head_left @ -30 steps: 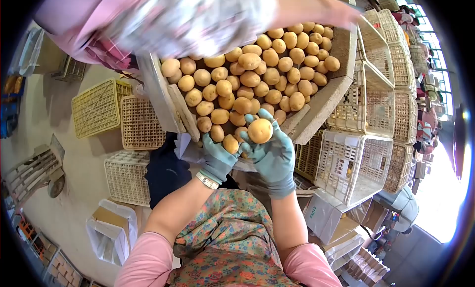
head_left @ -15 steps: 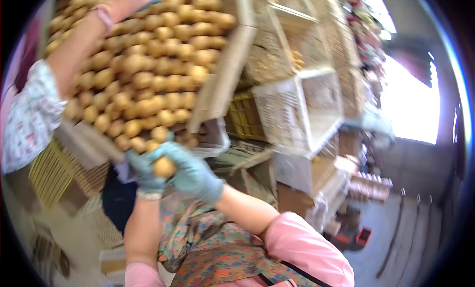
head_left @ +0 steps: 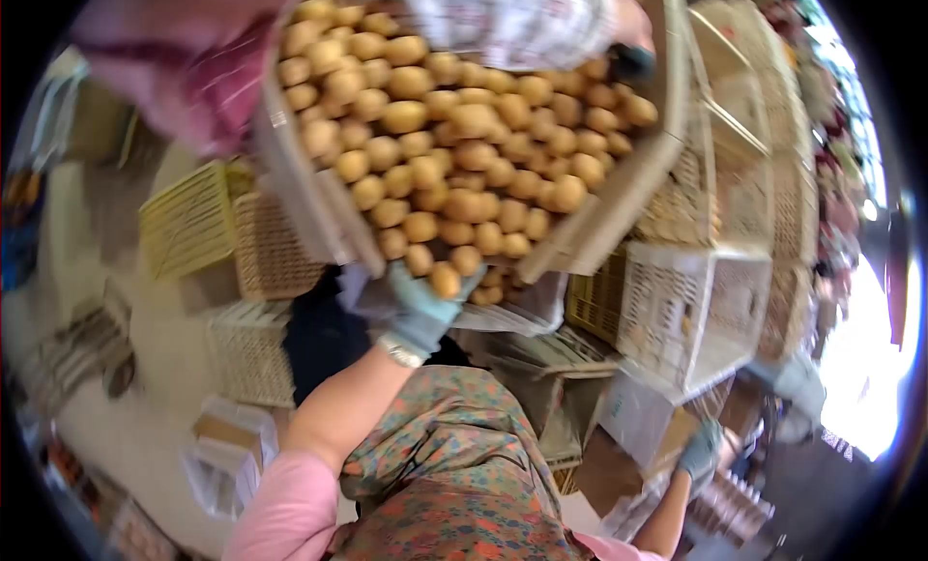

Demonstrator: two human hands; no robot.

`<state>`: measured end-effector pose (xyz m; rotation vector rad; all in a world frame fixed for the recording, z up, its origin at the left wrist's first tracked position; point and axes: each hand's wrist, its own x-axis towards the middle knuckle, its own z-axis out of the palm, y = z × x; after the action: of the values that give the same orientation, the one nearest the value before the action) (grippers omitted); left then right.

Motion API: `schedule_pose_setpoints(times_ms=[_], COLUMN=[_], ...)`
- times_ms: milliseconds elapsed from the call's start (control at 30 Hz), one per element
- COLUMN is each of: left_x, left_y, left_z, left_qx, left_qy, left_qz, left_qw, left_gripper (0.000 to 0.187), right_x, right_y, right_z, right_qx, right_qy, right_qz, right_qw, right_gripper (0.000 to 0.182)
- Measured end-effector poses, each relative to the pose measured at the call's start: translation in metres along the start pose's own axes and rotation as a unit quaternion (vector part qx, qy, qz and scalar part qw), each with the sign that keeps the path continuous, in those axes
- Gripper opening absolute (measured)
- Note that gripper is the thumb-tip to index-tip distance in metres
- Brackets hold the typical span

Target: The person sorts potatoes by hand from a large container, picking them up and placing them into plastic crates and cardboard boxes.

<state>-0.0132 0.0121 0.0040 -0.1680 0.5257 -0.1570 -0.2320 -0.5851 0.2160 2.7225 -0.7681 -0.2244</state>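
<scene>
My left hand [head_left: 421, 315], in a grey-green glove with a wristwatch, is at the lower opening of a wooden-edged tray [head_left: 619, 213] full of round yellow-brown fruits [head_left: 474, 155]. Its fingers curve around one fruit [head_left: 445, 279] at the front edge. Far to the right, my right hand [head_left: 702, 450], gloved too, is stretched out near a white box [head_left: 638, 416]. Its fingers are small and blurred, and what they hold, if anything, cannot be made out.
Another person's sleeve [head_left: 503, 20] and dark-gloved hand [head_left: 633, 63] reach across the tray's far side. Stacked white crates [head_left: 667, 310] stand to the right. A yellow crate [head_left: 188, 223] and a white crate [head_left: 251, 353] are on the left.
My right hand has left my left hand's side and moved far right. The view has shifted, so the tray appears further right. The other person's arm now crosses the tray's top.
</scene>
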Motion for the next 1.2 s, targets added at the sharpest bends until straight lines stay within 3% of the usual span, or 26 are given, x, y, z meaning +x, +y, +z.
schedule_pose_setpoints(times_ms=[33,133,167,233,267,300,333,367,400,433,467,500,533,567,600,633,667,700,767,833,867,967,1033,1067,1133,1200], left_x=[-0.002,-0.004,-0.003,-0.004,-0.006,-0.005,-0.005,-0.005,-0.003,-0.001,0.001,-0.005,-0.01,-0.01,-0.003,0.008,0.005,0.003,-0.002,-0.003,-0.003,0.0,-0.002,-0.002,-0.004,-0.003], left_y=[-0.004,-0.004,-0.006,-0.009,-0.01,-0.008,-0.005,-0.007,-0.009,-0.011,-0.009,-0.007,-0.005,-0.005,-0.005,-0.005,-0.003,-0.002,-0.002,0.0,0.001,0.001,0.002,0.001,0.002,0.001], left_z=[0.002,0.0,0.003,0.013,0.018,0.021,0.022,0.013,0.007,0.0,-0.004,0.001,0.007,0.004,-0.004,-0.02,-0.015,-0.009,0.002,0.005,0.004,0.006,0.007,0.009,0.011,0.013], left_qx=[0.016,-0.031,-0.017,0.013,0.03,0.007,-0.016,0.313,0.465,0.594,0.409,0.254,0.079,0.077,0.058,0.039,0.025,0.022,0.015,0.018,0.016,0.01,0.011,0.008,0.004,-0.002], left_qy=[-0.01,-0.029,-0.031,-0.016,-0.004,0.012,0.028,-0.024,-0.057,-0.075,-0.078,-0.048,0.004,0.004,0.006,0.01,0.008,0.009,0.014,0.015,0.015,0.018,0.023,0.025,0.033,0.043], left_qz=[0.011,0.008,0.012,0.033,0.05,0.041,0.033,0.154,0.199,0.256,0.192,0.115,0.055,0.051,0.041,0.033,0.03,0.029,0.027,0.028,0.027,0.024,0.019,0.016,0.011,0.005], left_qw=[1.0,0.999,0.999,0.999,0.998,0.999,0.999,0.937,0.861,0.759,0.889,0.959,0.995,0.996,0.997,0.999,0.999,0.999,0.999,0.999,0.999,1.0,0.999,1.0,0.999,0.999], left_gripper=[0.065,0.062,0.064,0.072,0.078,0.079,0.08,0.076,0.074,0.072,0.065,0.058,0.055,0.055,0.052,0.05,0.051,0.052,0.053,0.054,0.054,0.056,0.057,0.058,0.059,0.06], right_x=[0.013,0.007,0.005,-0.009,-0.006,0.004,0.012,0.017,0.019,0.022,0.021,0.005,-0.016,-0.032,-0.044,-0.058,-0.064,-0.071,-0.074,-0.075,-0.075,-0.07,-0.064,-0.065,-0.07,-0.071], right_y=[0.058,-0.089,-0.12,-0.228,-0.257,-0.279,-0.297,-0.309,-0.319,-0.336,-0.361,-0.402,-0.436,-0.471,-0.502,-0.531,-0.563,-0.59,-0.627,-0.648,-0.649,-0.642,-0.622,-0.609,-0.56,-0.488], right_z=[0.022,-0.023,0.003,0.003,-0.002,0.004,0.013,0.016,0.012,0.009,0.006,-0.025,-0.052,-0.069,-0.081,-0.082,-0.079,-0.086,-0.067,-0.072,-0.069,-0.061,-0.061,-0.064,-0.065,-0.061], right_qx=[-0.104,0.082,0.228,0.2,0.017,0.019,0.001,-0.022,-0.029,0.1,0.229,0.343,0.348,0.364,0.301,0.303,0.316,0.297,0.264,0.122,0.121,0.193,0.414,0.429,0.424,0.36], right_qy=[0.073,0.133,0.121,0.029,0.04,0.039,0.121,0.198,0.196,0.202,0.202,0.188,0.13,0.102,0.058,0.087,0.038,0.069,0.04,-0.003,-0.003,0.004,0.014,0.036,0.075,-0.014], right_qz=[-0.064,-0.095,-0.119,-0.238,-0.407,-0.408,-0.355,-0.299,-0.301,-0.232,-0.161,-0.243,-0.322,-0.413,-0.474,-0.507,-0.519,-0.523,-0.51,-0.507,-0.508,-0.484,-0.468,-0.438,-0.387,-0.33], right_qw=[0.99,0.983,0.959,0.95,0.913,0.912,0.927,0.933,0.933,0.946,0.939,0.888,0.871,0.828,0.825,0.802,0.794,0.796,0.818,0.853,0.853,0.853,0.78,0.79,0.815,0.873], right_gripper=[0.03,0.028,0.026,0.037,0.04,0.04,0.039,0.038,0.038,0.037,0.036,0.033,0.032,0.033,0.038,0.041,0.047,0.052,0.05,0.051,0.051,0.051,0.046,0.042,0.052,0.056])
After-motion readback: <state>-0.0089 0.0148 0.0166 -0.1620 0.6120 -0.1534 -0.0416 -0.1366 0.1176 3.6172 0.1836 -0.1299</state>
